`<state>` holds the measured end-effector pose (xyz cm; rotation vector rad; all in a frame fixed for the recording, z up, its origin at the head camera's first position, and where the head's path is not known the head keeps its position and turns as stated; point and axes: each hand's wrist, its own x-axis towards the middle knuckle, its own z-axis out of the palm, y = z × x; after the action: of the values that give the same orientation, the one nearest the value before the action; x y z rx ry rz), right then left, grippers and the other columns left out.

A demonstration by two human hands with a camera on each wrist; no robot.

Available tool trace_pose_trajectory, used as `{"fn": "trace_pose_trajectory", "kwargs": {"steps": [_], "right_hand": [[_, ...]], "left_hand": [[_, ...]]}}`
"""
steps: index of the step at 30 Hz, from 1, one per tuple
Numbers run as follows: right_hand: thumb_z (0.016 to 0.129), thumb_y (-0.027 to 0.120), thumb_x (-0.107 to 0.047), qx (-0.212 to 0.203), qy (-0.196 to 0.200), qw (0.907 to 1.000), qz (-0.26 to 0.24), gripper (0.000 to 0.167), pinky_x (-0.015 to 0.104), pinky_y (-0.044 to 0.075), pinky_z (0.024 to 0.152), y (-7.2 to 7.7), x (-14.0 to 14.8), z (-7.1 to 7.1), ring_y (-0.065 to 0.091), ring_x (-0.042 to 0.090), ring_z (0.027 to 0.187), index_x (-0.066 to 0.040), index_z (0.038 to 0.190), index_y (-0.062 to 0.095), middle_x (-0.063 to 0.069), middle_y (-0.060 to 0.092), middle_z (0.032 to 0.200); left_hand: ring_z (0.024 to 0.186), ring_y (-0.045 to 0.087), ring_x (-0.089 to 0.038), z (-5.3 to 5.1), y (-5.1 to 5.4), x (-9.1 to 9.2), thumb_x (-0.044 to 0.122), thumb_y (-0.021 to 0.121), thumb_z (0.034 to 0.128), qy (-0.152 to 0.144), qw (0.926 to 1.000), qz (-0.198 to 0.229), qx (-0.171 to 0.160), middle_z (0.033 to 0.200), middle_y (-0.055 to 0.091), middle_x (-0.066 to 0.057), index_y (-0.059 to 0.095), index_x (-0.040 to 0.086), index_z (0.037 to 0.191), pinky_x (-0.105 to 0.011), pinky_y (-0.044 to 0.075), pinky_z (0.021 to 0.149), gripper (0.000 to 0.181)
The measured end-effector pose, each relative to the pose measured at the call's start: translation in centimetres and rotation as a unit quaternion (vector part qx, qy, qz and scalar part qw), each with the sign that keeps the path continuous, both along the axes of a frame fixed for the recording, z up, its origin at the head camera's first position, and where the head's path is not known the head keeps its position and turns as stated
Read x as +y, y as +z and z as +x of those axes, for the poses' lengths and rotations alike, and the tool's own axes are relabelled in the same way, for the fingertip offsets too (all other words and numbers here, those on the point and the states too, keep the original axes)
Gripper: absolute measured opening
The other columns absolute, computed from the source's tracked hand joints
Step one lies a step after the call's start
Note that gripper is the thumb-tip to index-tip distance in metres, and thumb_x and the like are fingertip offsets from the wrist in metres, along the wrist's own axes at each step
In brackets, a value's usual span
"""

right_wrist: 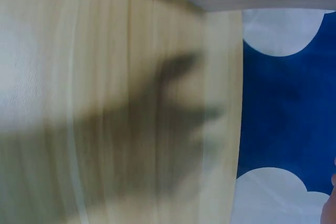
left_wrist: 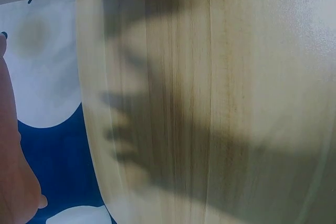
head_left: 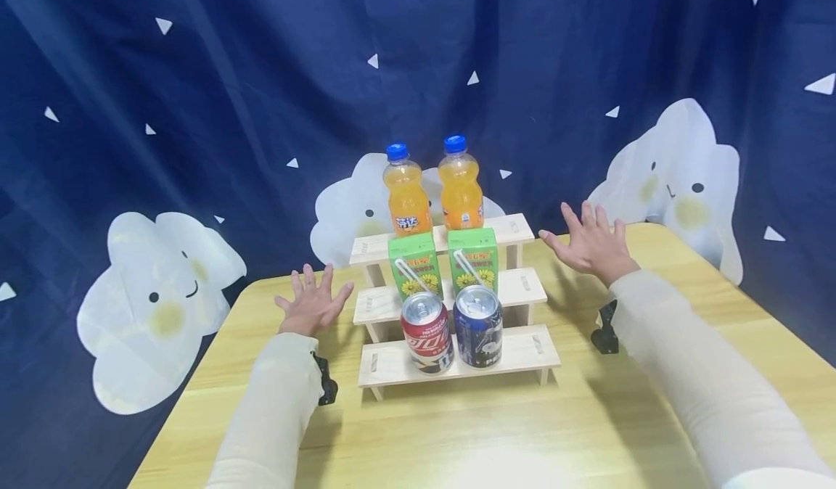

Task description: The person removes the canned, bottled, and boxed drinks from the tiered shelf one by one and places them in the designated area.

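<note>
My left hand point(head_left: 312, 304) is held with fingers spread, left of a three-step wooden rack point(head_left: 379, 369), touching nothing that I can see. To the rack's right, my right hand point(head_left: 596, 246) also has its fingers spread and holds nothing. Two orange drink bottles point(head_left: 408, 197) point(head_left: 461, 190) stand on the top step. The middle step bears two green cartons point(head_left: 416, 263) point(head_left: 473, 258) with straws. On the lowest step are a red can point(head_left: 427, 333) and a dark blue can point(head_left: 478, 327). Parts of the left hand point(left_wrist: 16, 156) and right hand point(right_wrist: 329, 205) show at the wrist views' edges.
The rack stands on a light wooden table point(head_left: 418, 431). Behind the table hangs a dark blue curtain point(head_left: 261, 75) with white clouds and small triangles. Shadows of the hands fall on the tabletop in both wrist views.
</note>
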<state>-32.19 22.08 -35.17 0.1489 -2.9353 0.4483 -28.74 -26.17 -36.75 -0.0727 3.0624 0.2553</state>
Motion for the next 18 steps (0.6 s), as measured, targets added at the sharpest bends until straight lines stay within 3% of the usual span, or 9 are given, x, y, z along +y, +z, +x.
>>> {"fn": "trace_pose_trajectory", "kwargs": {"steps": [11,18], "right_hand": [[0.087,0.029,-0.073,-0.008,-0.001,0.9977,-0.067,0.094,0.071,0.007,0.102,1.6,-1.3,-0.2,0.005,0.05,0.138,-0.007,0.151,0.012,0.033,0.006,0.151],[0.089,0.038,-0.066,0.008,-0.006,0.9837,-0.179,0.092,0.064,0.014,0.108,3.2,-2.3,0.1,0.013,0.047,0.139,-0.006,0.151,0.007,0.028,0.01,0.153]], "left_hand": [[0.137,-0.011,-0.051,0.1,-0.3,-0.2,0.071,0.013,0.0898,-0.004,1.0,0.002,0.008,0.153,-0.009,-0.03,0.003,0.013,0.152,-0.081,-0.001,0.093,0.086],[0.138,-0.005,-0.05,0.0,-0.5,0.0,0.068,0.014,0.0913,-0.007,0.9999,0.012,0.01,0.153,-0.005,-0.029,0.005,0.014,0.152,-0.079,0.001,0.095,0.083]]}}
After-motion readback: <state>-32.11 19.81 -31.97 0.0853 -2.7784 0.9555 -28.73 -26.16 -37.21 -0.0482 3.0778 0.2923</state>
